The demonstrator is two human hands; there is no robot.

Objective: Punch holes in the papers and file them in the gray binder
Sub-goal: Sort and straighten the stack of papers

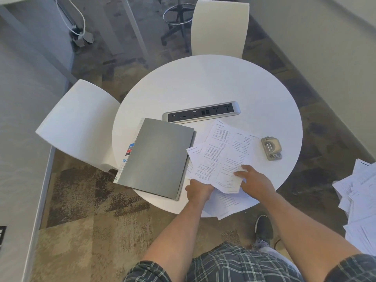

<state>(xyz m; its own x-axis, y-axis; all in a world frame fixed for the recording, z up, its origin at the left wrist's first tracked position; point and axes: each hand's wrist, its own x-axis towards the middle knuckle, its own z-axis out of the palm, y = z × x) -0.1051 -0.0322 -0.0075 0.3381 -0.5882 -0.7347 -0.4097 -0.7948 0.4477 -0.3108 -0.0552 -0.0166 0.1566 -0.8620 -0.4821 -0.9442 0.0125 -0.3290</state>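
Observation:
A closed gray binder [156, 157] with colored index tabs lies on the left part of the round white table [203, 86]. Several printed papers [221, 153] lie fanned out to its right, some hanging over the near table edge. My left hand [198, 190] grips the near edge of the paper pile, its fingers under the sheets. Spread fingers of my right hand [254, 180] press on top of the papers. A gray metal hole punch [272, 147] stands apart to the right of the papers.
A silver power and data strip [201, 114] is set into the table behind the binder. Two white chairs [79, 127] [219, 27] stand at the left and far sides. More loose papers [360, 200] are heaped at the right edge of view.

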